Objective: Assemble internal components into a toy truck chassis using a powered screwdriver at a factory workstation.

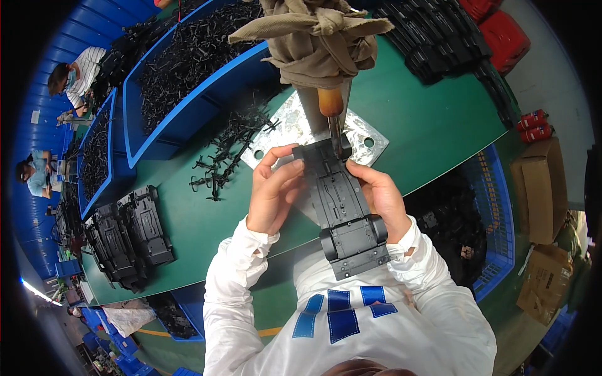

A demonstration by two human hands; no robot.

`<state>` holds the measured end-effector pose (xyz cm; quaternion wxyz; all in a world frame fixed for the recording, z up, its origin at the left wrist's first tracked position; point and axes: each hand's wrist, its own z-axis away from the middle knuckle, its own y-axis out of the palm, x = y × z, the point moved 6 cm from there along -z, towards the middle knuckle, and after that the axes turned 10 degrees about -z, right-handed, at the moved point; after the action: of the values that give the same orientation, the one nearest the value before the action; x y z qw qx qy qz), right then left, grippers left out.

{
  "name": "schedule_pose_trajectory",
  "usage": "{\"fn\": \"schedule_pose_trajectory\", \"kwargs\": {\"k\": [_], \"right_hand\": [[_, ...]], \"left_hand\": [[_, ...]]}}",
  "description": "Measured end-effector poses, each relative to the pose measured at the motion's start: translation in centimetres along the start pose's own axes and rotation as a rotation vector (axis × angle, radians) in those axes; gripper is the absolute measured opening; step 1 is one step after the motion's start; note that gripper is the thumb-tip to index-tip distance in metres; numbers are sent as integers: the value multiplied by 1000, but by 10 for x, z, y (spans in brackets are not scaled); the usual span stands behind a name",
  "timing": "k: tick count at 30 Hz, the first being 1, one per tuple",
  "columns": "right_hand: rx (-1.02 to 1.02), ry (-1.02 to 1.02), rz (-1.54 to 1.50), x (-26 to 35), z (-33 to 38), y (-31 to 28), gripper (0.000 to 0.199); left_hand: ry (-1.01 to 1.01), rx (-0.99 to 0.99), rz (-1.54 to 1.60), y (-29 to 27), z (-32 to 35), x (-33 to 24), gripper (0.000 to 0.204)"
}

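Observation:
Between both hands I hold a black plastic toy car chassis (340, 197), its far end under a metal rod tip (336, 135) that comes down from a cloth-wrapped tool with an amber handle (330, 101). My left hand (276, 187) grips the chassis by its far left edge, thumb and fingers bent. Along the right edge, my right hand (381, 197) closes on it with the thumb near the rod tip. Beneath the far end lies a shiny metal plate (369, 141) with round holes. Small black plastic parts (216, 172) are heaped left of my left hand.
Blue bins (182, 119) full of small black parts stand at the far left. More chassis lie stacked (119, 241) on the green table (200, 241) and at the far right (433, 41). A blue crate (501, 229) sits right of me, beside cardboard boxes (544, 191). Two people work far left.

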<state>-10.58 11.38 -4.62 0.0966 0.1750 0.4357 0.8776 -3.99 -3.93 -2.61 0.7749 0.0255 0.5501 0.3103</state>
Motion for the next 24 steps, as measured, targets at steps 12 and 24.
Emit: {"fn": "schedule_pose_trajectory", "kwargs": {"k": [12, 24], "right_hand": [[-2, -25, -9, -1, -3, -5, 33], [-3, -23, 0, -1, -2, -3, 33]], "left_hand": [[0, -2, 6, 0, 0, -1, 29], [-5, -4, 7, 0, 1, -1, 29]]}}
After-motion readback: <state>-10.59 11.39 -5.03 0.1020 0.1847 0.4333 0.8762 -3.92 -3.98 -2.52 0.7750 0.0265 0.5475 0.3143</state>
